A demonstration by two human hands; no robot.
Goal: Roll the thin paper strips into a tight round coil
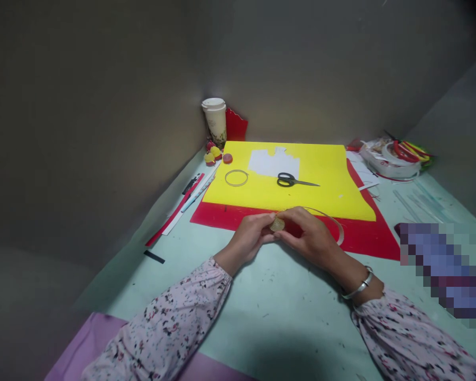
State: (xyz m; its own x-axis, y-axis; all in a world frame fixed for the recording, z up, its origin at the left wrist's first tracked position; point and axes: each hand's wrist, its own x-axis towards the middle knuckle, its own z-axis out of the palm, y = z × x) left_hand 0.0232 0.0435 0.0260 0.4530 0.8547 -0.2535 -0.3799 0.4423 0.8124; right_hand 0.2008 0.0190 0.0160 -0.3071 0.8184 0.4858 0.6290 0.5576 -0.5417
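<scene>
A small round coil of pale strip [277, 225] is pinched between both hands, near the front edge of the red sheet. My left hand [250, 235] is closed on its left side. My right hand [307, 235] grips the right side with thumb and fingers. A thin loose strip [335, 222] curves out from behind my right hand. Beyond the hands, black-handled scissors [287, 180] lie on a yellow sheet [257, 196], partly over a white paper piece [269, 163]. A strip ring [236, 178] rests to their left.
A red sheet [210, 216] lies under the yellow one. At the back left stands a lidded cup [215, 123] beside small red and yellow pieces [216, 153]. A filled container [394, 166] sits back right; paper strips [174, 214] lie left. A blurred object [444, 270] is at right.
</scene>
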